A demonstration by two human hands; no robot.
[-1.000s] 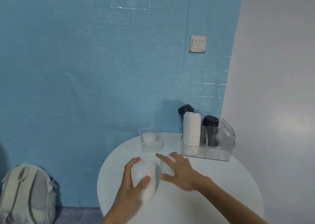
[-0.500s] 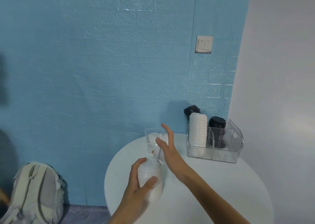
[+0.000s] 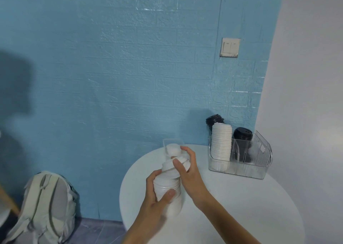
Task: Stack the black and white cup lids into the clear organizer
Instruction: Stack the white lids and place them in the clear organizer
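While white and black lids already fill the clear organizer (image 3: 259, 166), my left hand (image 3: 157, 191) grips a white lid stack (image 3: 168, 188) as my right-hand fingers (image 3: 178, 166) pinch its loose top lid (image 3: 172, 165), with more white lids (image 3: 172, 149) waiting on the counter (image 3: 241, 197).

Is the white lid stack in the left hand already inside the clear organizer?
No, the left hand holds that white lid stack above the table, apart from the clear organizer.
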